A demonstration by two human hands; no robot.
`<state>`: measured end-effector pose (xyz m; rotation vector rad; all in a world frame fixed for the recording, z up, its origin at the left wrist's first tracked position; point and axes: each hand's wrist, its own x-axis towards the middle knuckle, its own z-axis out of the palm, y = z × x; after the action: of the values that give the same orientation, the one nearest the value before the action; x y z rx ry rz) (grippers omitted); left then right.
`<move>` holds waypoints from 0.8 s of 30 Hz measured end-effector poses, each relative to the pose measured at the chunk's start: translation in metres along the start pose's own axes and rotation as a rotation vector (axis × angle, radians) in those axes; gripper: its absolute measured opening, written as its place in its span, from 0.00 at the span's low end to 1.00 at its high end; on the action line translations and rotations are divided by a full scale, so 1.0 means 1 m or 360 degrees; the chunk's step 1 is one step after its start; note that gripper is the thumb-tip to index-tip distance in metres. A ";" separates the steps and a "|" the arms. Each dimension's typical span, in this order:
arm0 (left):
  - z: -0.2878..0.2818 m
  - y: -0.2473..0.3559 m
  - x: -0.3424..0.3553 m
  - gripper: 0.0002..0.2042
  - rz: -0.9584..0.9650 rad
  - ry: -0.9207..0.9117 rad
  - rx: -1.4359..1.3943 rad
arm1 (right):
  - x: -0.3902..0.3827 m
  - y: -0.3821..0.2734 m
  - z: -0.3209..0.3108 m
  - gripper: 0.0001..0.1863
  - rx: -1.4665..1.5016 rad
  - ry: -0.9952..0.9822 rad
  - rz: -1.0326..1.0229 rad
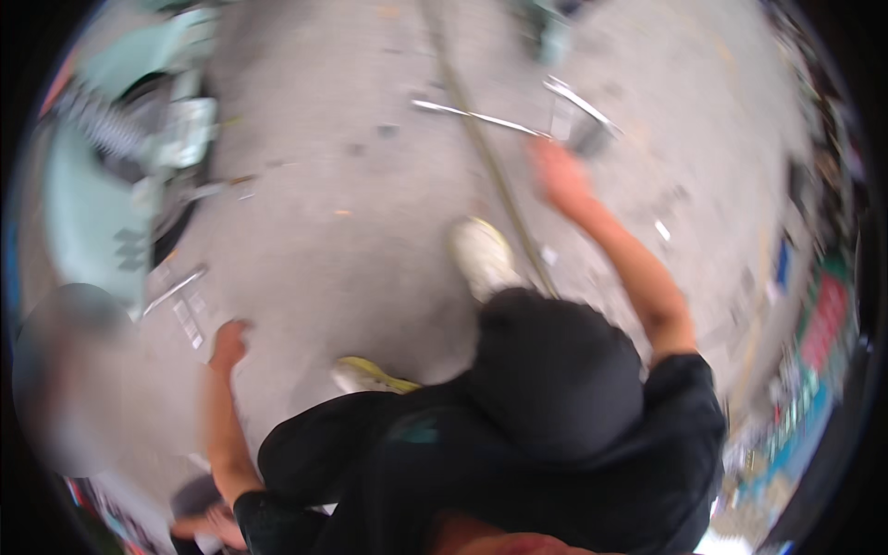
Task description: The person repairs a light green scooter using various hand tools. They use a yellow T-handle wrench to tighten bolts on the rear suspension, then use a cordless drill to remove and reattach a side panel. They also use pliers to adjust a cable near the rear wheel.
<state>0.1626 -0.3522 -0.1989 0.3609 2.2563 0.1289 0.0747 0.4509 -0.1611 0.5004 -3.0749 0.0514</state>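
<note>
My right hand is stretched forward and smeared by motion. Its fingertips are at the near end of a long, thin silver metal rod; whether they grip it or only reach it cannot be made out. Just beyond lies a second silver bar-shaped tool on the concrete floor, beside a small dark patch. My left hand hangs low on the left, blurred, with its fingers seemingly bent. Nearest to it are a pale slim strip and a silver hand tool on the floor.
A mint-green motor scooter with a coil spring stands on the left. A hose or cable crosses the floor by my shoe. Another person's hand shows at lower left. Assorted goods line the right side.
</note>
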 end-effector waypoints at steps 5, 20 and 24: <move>-0.128 0.135 0.042 0.23 -0.0160 -0.0286 0.0121 | -0.018 0.139 -0.014 0.41 -0.0474 -0.0915 0.0003; -0.363 0.287 0.096 0.10 0.0005 0.1788 0.0253 | -0.116 0.151 -0.061 0.18 0.1742 -0.1241 0.0977; -0.356 0.265 0.130 0.09 -0.0236 0.2036 -0.0042 | 0.041 -0.002 -0.094 0.13 0.2486 -0.1361 0.1323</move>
<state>-0.1301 -0.0513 -0.0053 0.0613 3.5201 0.3946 0.0380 0.4391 -0.0657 -1.1273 -2.7653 2.8122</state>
